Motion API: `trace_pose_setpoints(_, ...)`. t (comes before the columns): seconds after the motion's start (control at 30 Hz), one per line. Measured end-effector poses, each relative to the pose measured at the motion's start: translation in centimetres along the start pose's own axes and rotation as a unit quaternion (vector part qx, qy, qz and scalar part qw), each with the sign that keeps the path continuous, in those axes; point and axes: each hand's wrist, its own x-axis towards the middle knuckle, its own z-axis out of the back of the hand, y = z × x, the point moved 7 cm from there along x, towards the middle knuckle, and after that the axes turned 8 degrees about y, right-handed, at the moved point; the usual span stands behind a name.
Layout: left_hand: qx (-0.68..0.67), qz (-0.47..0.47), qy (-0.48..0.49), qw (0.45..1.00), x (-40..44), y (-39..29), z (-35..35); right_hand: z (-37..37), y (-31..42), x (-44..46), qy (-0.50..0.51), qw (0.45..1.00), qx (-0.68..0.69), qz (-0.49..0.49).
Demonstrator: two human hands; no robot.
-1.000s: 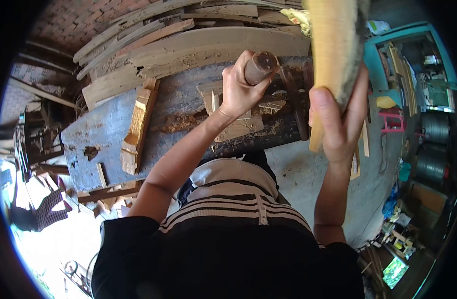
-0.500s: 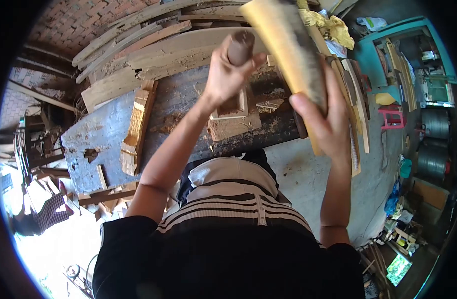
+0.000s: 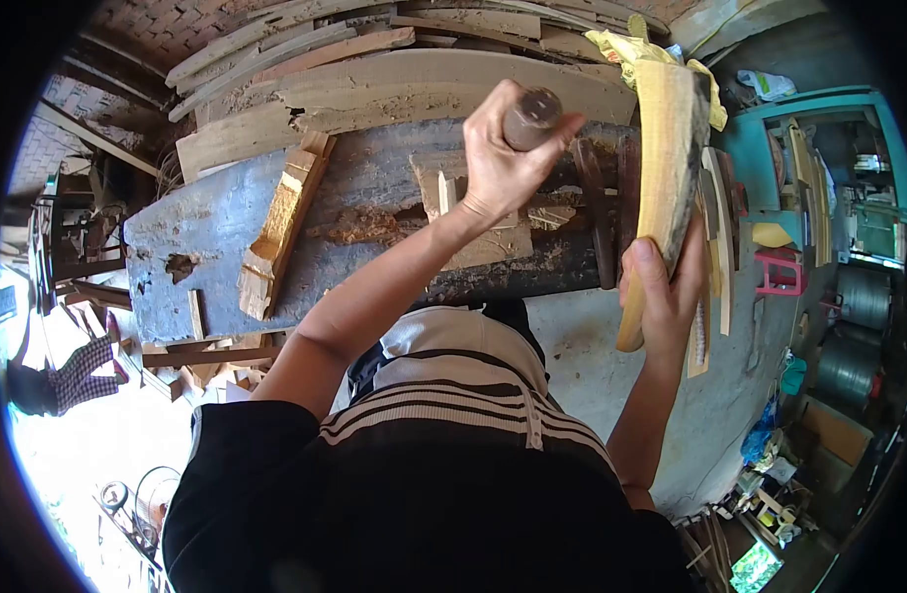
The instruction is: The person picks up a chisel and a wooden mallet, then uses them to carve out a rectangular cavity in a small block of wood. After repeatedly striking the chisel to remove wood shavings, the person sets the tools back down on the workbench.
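My left hand (image 3: 513,163) is closed around the thick brown handle of a chisel (image 3: 532,117), its round end facing up toward me; the blade is hidden below the hand. Under that hand lies a flat wooden block (image 3: 503,247) on the dark workbench (image 3: 374,247), with a pale pointed strip (image 3: 446,193) beside the wrist. On the right, my right hand (image 3: 664,287) grips the lower part of a long, slightly curved wooden billet (image 3: 666,148), yellow on one face and dark along its edge. The billet stands raised, apart from the chisel.
A notched wooden piece (image 3: 280,227) lies across the bench to the left. Long planks (image 3: 374,89) are stacked behind. Two dark wooden bars (image 3: 594,208) sit at the bench's right end. Farther right are a pink stool (image 3: 777,269) and a teal cabinet (image 3: 898,148).
The billet in my right hand has swung rightward, away from the chisel, and is more upright. My left hand with the chisel appears farther right and slightly lower. The view has also shifted.
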Motion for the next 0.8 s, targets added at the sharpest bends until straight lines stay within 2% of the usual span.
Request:
trace_pose_setpoints(0.03, -0.018, -0.042, -0.009, 0.999, -0.1, -0.4, -0.2, -0.1, 0.4, -0.1, -0.002, 1.000, 0.001, -0.003)
trace_pose_setpoints(0.07, -0.015, -0.044, 0.002, 0.999, -0.4, -0.5, -0.8, 0.3, 1.7, 0.1, -0.019, 0.998, -0.037, 0.036)
trace_pose_setpoints(0.1, 0.033, -0.073, 0.016, 0.997, -0.7, -1.0, -1.3, 0.2, 2.4, -0.5, -0.016, 0.997, 0.068, -0.016)
trace_pose_setpoints(0.17, 0.062, -0.097, 0.052, 0.992, -1.5, -1.4, -2.5, 0.1, 5.5, 0.0, -0.050, 0.989, 0.061, 0.124)
trace_pose_setpoints(0.2, 0.073, -0.099, 0.057, 0.991, -1.9, -1.4, -3.1, 0.5, 5.9, -0.1, 0.002, 0.989, 0.064, 0.133)
trace_pose_setpoints(0.23, 0.093, -0.090, 0.077, 0.989, -2.2, -1.7, -3.4, 0.2, 5.9, 0.4, 0.003, 0.989, 0.063, 0.136)
trace_pose_setpoints(0.27, 0.089, -0.106, 0.073, 0.988, -2.4, -2.4, -3.5, -1.1, 6.1, 1.1, 0.043, 0.985, -0.088, 0.138)
trace_pose_setpoints(0.3, 0.086, -0.121, 0.067, 0.987, -2.5, -3.0, -3.6, -2.4, 6.2, 1.5, 0.083, 0.958, -0.238, 0.137)
trace_pose_setpoints(0.33, 0.079, -0.132, 0.060, 0.986, -2.7, -3.1, -3.7, -2.3, 6.5, 1.3, 0.065, 0.952, -0.276, 0.114)
trace_pose_setpoints(0.37, 0.080, -0.134, 0.054, 0.986, -2.8, -3.0, -3.7, -2.1, 6.7, 1.1, 0.069, 0.951, -0.278, 0.119)
trace_pose_setpoints(0.43, 0.090, -0.106, 0.099, 0.985, -3.0, -2.4, -4.0, -0.5, 7.1, 0.5, 0.010, 0.980, -0.137, 0.142)
trace_pose_setpoints(0.47, 0.101, -0.101, 0.096, 0.985, -3.1, -2.2, -4.0, -0.2, 6.9, -0.4, -0.039, 0.996, -0.015, 0.082)
trace_pose_setpoints(0.5, 0.103, -0.097, 0.095, 0.985, -3.3, -2.2, -3.8, -0.4, 6.6, -0.4, -0.047, 0.995, 0.037, 0.084)
trace_pose_setpoints(0.57, 0.077, -0.104, 0.069, 0.989, -3.0, -2.7, -3.4, -2.6, 5.7, 0.8, 0.054, 0.973, -0.203, 0.097)
trace_pose_setpoints(0.63, 0.050, -0.119, 0.061, 0.990, -2.2, -2.3, -2.8, -2.0, 4.0, 0.5, 0.046, 0.978, -0.175, 0.106)
trace_pose_setpoints(0.7, 0.012, -0.070, 0.065, 0.995, -0.4, -1.8, -1.2, -2.1, 3.7, 0.0, 0.034, 0.989, -0.097, 0.103)
trace_pose_setpoints(0.77, -0.079, 0.085, 0.003, 0.993, 1.0, 0.1, 1.0, -1.0, 1.9, -0.8, -0.003, 0.999, -0.032, 0.039)
trace_pose_setpoints(0.8, -0.107, 0.118, -0.013, 0.987, 1.6, 0.3, 2.1, -0.8, 1.7, -0.9, -0.020, 0.999, -0.035, 0.033)
